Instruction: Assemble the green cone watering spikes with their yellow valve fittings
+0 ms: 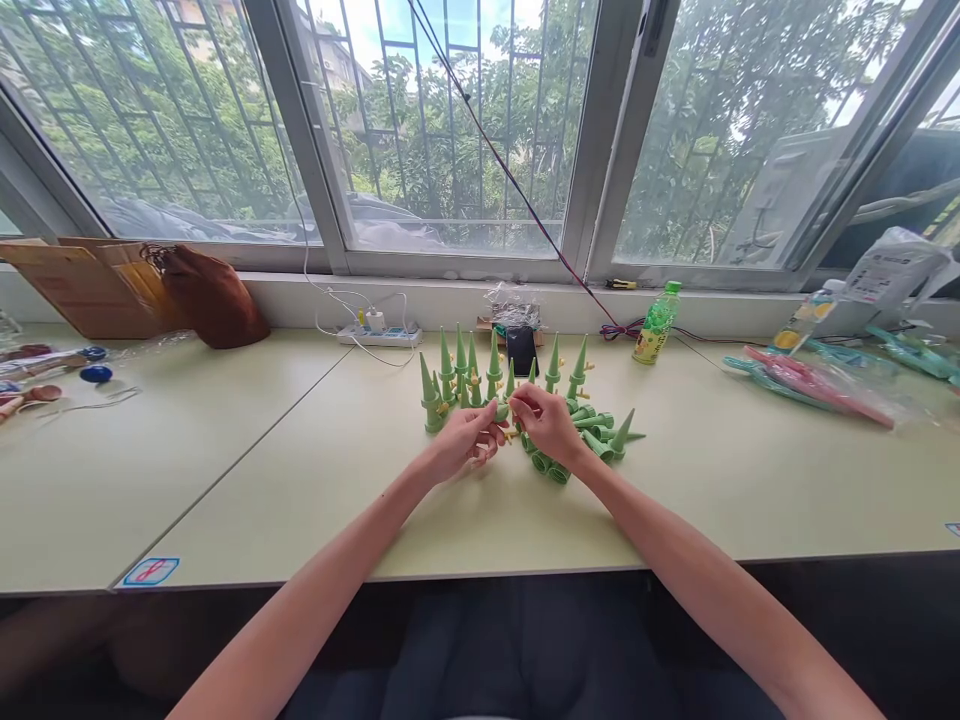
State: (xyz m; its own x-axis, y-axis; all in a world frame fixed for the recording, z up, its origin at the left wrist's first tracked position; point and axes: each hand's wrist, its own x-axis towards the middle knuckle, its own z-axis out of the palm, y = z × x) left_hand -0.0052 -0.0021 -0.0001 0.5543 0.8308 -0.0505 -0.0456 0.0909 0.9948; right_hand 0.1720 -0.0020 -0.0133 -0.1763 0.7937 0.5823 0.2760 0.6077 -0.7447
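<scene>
My left hand (469,436) is closed around a green plastic cone (502,411), seen nearly end-on above the table. Against it my right hand (551,425) pinches its fingertips together; a small yellow piece seems to be between them, too small to make out well. Behind my hands several green cones (430,400) stand upright, points up, some with small yellow pegs (590,366) sticking out of their sides. A heap of green cones (598,443), mostly lying on their sides, sits beside and partly behind my right hand.
A black phone-like object (523,350) leans behind the cones. On the pale table (300,500) are a power strip (380,335), a green drink bottle (657,325), a brown bag (214,298) and plastic packets (825,385). Wooden toys (37,395) lie far left.
</scene>
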